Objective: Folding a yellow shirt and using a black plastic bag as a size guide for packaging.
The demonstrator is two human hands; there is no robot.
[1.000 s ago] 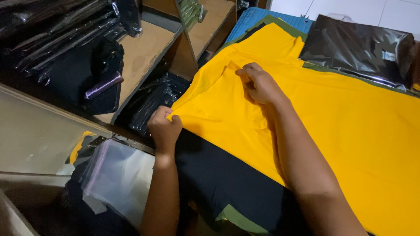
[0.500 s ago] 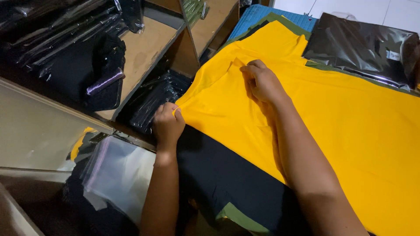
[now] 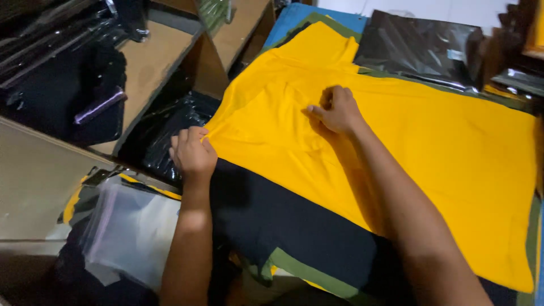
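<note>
Stacked garments (image 3: 294, 226) underlie a yellow shirt (image 3: 430, 147) mid-fold: left hand (image 3: 192, 153) pinching its edge, right hand (image 3: 339, 110) curled, pressing; smoothing seems due next

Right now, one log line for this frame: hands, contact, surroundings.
left hand: pinching yellow shirt edge | right hand: pressing on shirt middle | under shirt: black garment | left: clear plastic bags

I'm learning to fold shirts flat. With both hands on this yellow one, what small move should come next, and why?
Probably draw the left hand across toward the right hand. The left hand pinches the yellow shirt's edge, while the right hand presses the cloth down mid-shirt, as an anchor to fold over.
</note>
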